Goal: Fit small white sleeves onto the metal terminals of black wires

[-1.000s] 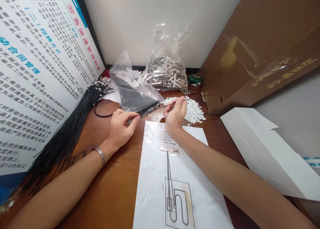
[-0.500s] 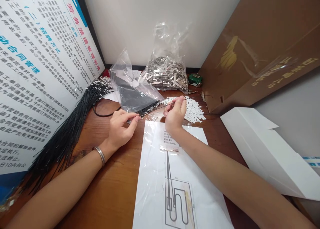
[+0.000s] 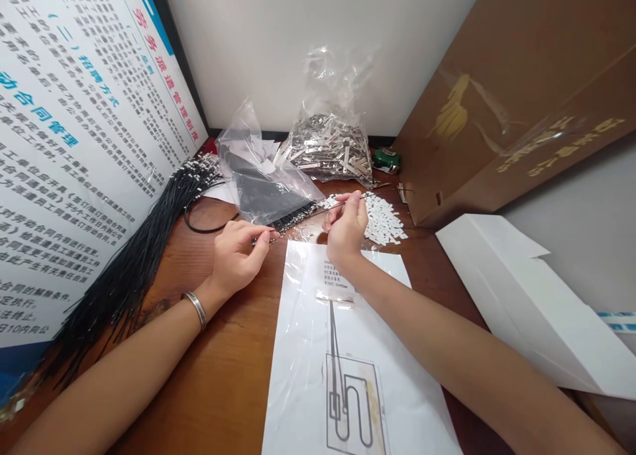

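Over the table, my right hand (image 3: 345, 233) is closed in a pinch on a thin black wire (image 3: 325, 210), which slants from upper right to lower left. My left hand (image 3: 241, 256) has its fingers curled, thumb and forefinger close together. Whatever lies at those fingertips is too small to name. They are just beside the small metal terminals (image 3: 288, 223) at the end of a black bundle in a clear plastic bag (image 3: 268, 183). Behind my right hand spreads a pile of small white plastic pieces (image 3: 385, 220).
A printed sheet with a line drawing (image 3: 298, 349) lies below my hands. Long black wires (image 3: 139, 243) are heaped at left. A bag of metal strips (image 3: 328, 144), a green tape measure (image 3: 386, 159), a brown carton (image 3: 477, 104) and a white box (image 3: 527, 303) stand around.
My left thumb has drawn back a little from the forefinger tip. My right hand keeps the wire in nearly the same place. The whole view has shifted very slightly.
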Available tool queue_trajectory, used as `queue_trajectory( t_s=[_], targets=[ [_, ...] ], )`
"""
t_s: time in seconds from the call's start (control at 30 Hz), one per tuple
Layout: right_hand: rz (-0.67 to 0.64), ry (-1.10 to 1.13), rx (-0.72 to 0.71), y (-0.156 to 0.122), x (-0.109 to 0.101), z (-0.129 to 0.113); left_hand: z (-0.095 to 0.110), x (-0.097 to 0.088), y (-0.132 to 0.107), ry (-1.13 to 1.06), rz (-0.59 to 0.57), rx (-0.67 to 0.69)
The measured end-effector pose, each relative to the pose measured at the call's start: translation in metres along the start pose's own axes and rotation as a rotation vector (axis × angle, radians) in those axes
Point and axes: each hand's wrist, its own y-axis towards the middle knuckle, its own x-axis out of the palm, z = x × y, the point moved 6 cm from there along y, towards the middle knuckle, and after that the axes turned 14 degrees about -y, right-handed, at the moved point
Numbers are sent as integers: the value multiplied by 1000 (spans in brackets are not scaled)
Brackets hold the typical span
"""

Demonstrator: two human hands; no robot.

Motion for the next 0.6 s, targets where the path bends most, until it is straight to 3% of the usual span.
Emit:
queue_trajectory(
  t_s=[0.23, 0.5, 0.6],
  targets=[
    [18, -14, 2, 0, 0, -2, 2, 1, -1, -26, -37, -26],
    [-30, 10, 22, -2, 1, -4, -16, 4, -2, 19, -45, -131],
    [-90, 53, 92, -7, 6, -5, -15, 14, -2, 100, -182, -72]
  ],
)
